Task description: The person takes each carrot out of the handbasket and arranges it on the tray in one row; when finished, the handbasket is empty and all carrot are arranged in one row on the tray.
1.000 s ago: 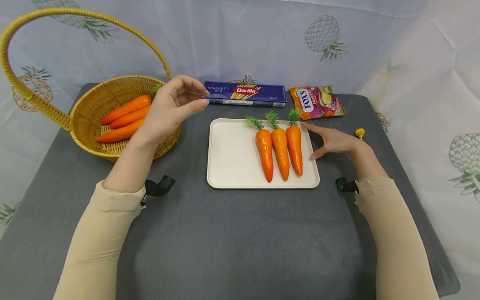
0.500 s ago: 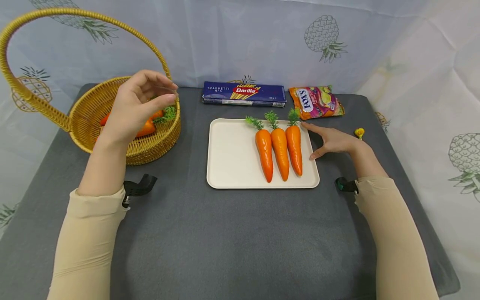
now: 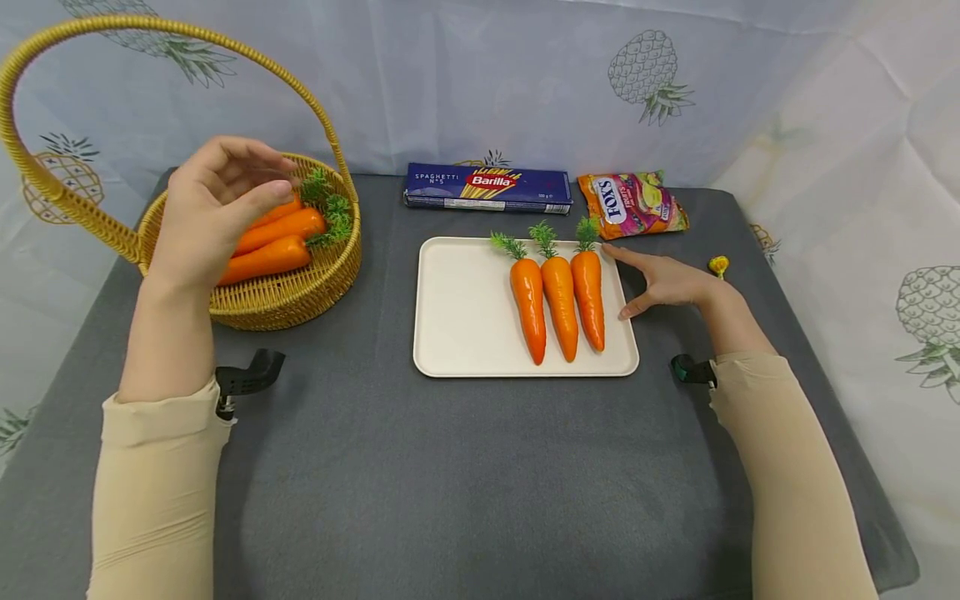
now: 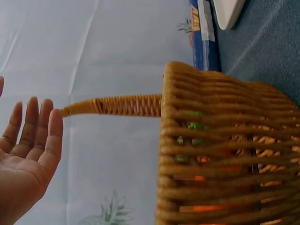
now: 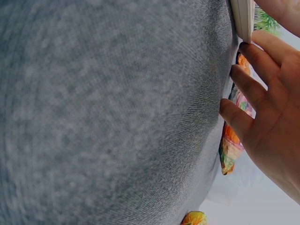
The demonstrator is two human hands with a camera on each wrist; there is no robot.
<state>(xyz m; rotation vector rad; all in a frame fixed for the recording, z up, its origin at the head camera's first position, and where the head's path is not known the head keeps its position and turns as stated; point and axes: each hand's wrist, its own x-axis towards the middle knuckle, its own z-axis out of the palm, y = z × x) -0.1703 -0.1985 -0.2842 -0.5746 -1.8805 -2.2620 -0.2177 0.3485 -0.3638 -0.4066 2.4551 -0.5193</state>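
My left hand hovers over the yellow wicker basket at the left, fingers spread from the thumb and nothing between them. In the left wrist view that hand is beside the basket's handle, overlapping its end. Orange carrots with green tops lie inside the basket, partly hidden behind the hand. On the cream tray, three carrots lie side by side at the right half. My right hand rests at the tray's right edge, thumb and fingertips on the rim, fingers extended.
Behind the tray lie a blue spaghetti box and a colourful candy bag. A small yellow item sits beyond the right wrist. The grey tabletop stretches in front, and a pineapple-print curtain hangs behind.
My left hand has moved left, from between basket and spaghetti box to over the basket, uncovering the carrot tops there. My right hand, the tray and its carrots have stayed put.
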